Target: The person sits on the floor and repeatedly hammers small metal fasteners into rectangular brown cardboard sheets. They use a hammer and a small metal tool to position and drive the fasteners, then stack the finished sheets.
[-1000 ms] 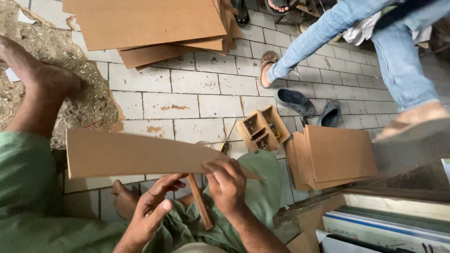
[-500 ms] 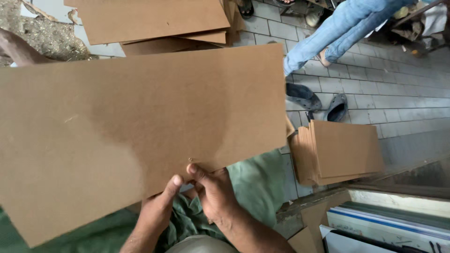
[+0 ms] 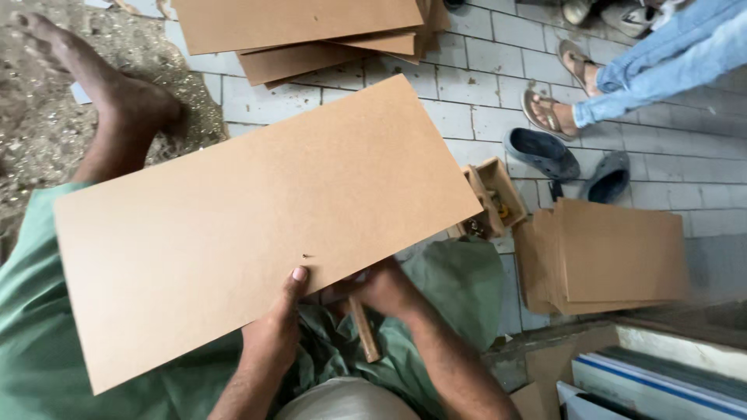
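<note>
Brown board (image 3: 257,225), long axis tilted up-right, left-hand (image 3: 272,334) held

Soft, even daylight, faint shadows, sharp focus, slight edge distortion.

Large board (image 3: 257,225): across the lap, left of the small wooden box (image 3: 489,198). Stack of boards (image 3: 603,257): right of box. Second pile of boards (image 3: 311,31): beyond the large board. Pair of shoes (image 3: 572,159): behind the stack.

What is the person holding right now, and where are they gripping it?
A large brown board, gripped at its near long edge: the left hand has its thumb on top, and the right hand sits under the same edge, beside a wooden handle.
</note>
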